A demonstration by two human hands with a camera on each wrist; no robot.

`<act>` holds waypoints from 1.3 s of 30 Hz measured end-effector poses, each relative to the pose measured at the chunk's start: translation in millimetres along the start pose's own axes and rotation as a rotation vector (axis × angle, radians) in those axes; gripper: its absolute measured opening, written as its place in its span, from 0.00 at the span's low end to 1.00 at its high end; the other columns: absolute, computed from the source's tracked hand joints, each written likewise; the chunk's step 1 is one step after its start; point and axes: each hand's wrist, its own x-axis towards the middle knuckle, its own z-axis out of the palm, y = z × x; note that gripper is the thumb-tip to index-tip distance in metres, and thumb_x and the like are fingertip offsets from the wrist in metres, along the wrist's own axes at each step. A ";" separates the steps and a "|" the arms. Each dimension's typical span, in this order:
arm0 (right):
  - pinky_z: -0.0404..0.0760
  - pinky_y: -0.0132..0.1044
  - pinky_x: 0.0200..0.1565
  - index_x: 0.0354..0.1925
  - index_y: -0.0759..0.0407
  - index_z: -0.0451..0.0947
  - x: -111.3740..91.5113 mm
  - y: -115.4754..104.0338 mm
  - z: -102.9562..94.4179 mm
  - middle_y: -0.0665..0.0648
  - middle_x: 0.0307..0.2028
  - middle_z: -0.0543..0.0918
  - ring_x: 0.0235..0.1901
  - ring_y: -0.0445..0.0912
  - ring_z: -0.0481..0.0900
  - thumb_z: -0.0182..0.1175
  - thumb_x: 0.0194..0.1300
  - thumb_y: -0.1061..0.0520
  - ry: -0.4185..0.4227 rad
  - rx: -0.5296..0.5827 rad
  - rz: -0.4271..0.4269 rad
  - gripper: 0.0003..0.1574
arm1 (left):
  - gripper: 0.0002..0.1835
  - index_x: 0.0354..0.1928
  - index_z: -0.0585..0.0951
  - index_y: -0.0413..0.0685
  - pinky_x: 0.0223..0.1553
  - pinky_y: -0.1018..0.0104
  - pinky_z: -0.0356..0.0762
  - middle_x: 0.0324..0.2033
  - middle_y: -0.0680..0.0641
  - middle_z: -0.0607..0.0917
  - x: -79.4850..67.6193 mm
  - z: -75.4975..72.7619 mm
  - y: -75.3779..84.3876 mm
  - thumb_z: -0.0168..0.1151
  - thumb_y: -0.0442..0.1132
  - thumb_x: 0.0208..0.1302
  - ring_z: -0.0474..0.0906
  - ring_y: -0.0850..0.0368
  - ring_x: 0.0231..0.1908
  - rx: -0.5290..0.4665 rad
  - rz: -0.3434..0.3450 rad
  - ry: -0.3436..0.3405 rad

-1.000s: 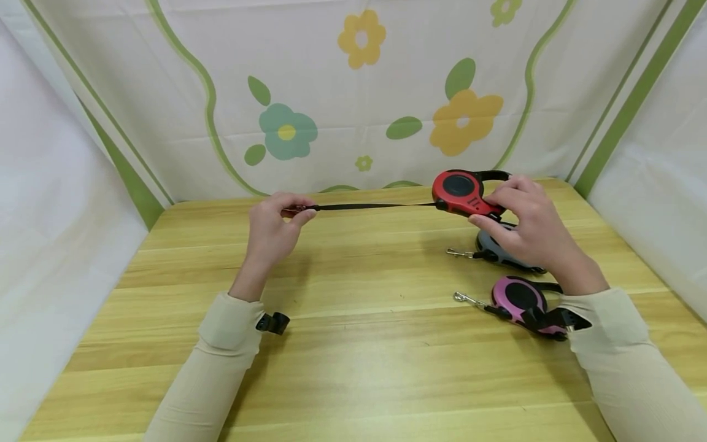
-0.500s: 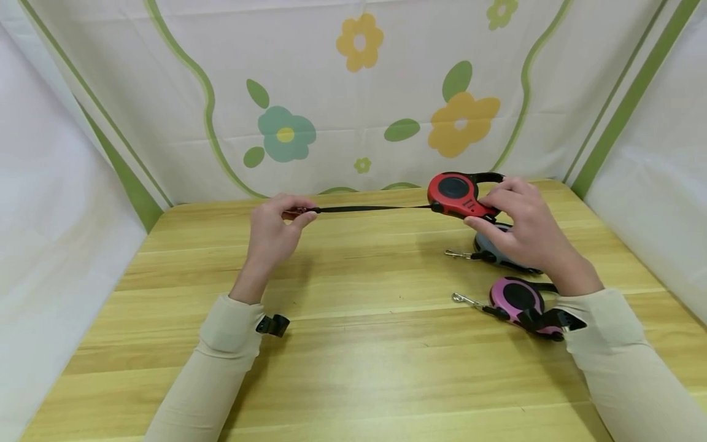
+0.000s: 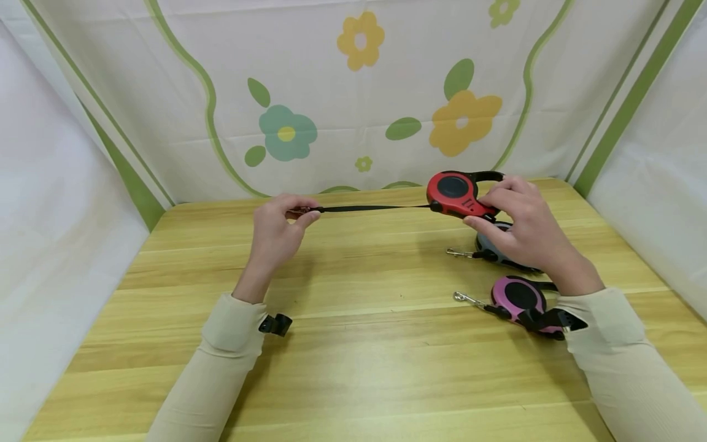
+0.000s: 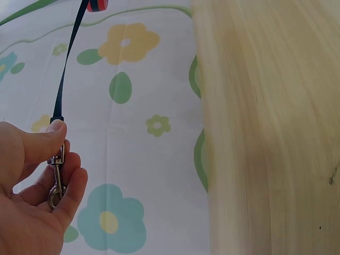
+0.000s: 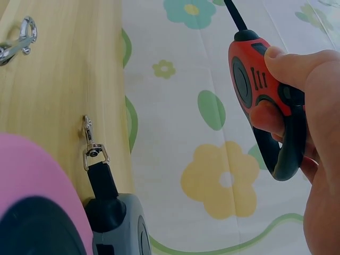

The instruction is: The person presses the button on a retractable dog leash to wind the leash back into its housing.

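Note:
A red and black retractable dog leash (image 3: 455, 191) is held up over the back of the table by my right hand (image 3: 525, 215). In the right wrist view, thumb and fingers grip its body beside the black loop handle (image 5: 287, 154). A black strap (image 3: 375, 208) runs taut from its nose to my left hand (image 3: 278, 230). There, thumb and fingers pinch the strap's end at the metal snap hook (image 4: 57, 178), which hangs against the curled fingers. Below the right hand lie a grey retractable leash (image 3: 497, 242), partly hidden by it, and a pink one (image 3: 516, 298).
The grey leash's snap hook (image 3: 459, 253) and the pink leash's snap hook (image 3: 466, 299) point left on the wooden table (image 3: 353, 356). A white flowered cloth (image 3: 353, 92) stands behind the table edge, with white side walls (image 3: 657, 141).
The right hand and the red leash have shifted slightly left, while the left hand has barely moved. The strap stays stretched between the hands.

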 end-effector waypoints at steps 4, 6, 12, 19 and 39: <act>0.66 0.55 0.49 0.37 0.67 0.85 0.7 -1.7 1.5 0.65 0.35 0.83 0.44 0.58 0.72 0.67 0.73 0.37 0.009 0.007 -0.009 0.32 | 0.08 0.46 0.91 0.40 0.51 0.51 0.87 0.43 0.40 0.92 0.1 -0.2 0.1 0.74 0.34 0.68 0.88 0.45 0.43 -0.001 0.000 -0.004; 0.66 0.55 0.49 0.36 0.67 0.85 2.5 -3.5 3.1 0.66 0.34 0.83 0.43 0.58 0.73 0.62 0.75 0.32 0.012 0.008 -0.025 0.38 | 0.08 0.46 0.91 0.41 0.51 0.52 0.87 0.43 0.40 0.92 -0.7 -1.3 0.4 0.74 0.34 0.68 0.88 0.46 0.43 -0.003 -0.007 -0.003; 0.66 0.54 0.49 0.35 0.66 0.85 4.6 -7.1 5.7 0.64 0.34 0.84 0.44 0.57 0.73 0.69 0.72 0.39 0.002 0.015 -0.015 0.29 | 0.08 0.46 0.92 0.42 0.51 0.52 0.87 0.43 0.41 0.92 -2.7 -3.4 -0.4 0.75 0.34 0.67 0.88 0.46 0.43 -0.006 -0.002 0.004; 0.66 0.56 0.51 0.35 0.66 0.84 4.0 -8.7 3.1 0.64 0.34 0.85 0.45 0.57 0.73 0.76 0.60 0.56 -0.005 0.010 0.002 0.15 | 0.08 0.45 0.92 0.40 0.49 0.52 0.88 0.42 0.40 0.92 -1.6 -1.7 1.5 0.75 0.34 0.66 0.88 0.45 0.42 -0.003 0.028 -0.005; 0.65 0.56 0.51 0.36 0.68 0.84 4.8 -14.0 4.3 0.66 0.34 0.84 0.44 0.60 0.72 0.53 0.75 0.25 -0.006 -0.014 -0.032 0.47 | 0.07 0.44 0.93 0.44 0.46 0.53 0.89 0.42 0.43 0.94 -3.7 4.3 6.6 0.74 0.32 0.66 0.90 0.47 0.41 -0.005 0.088 -0.034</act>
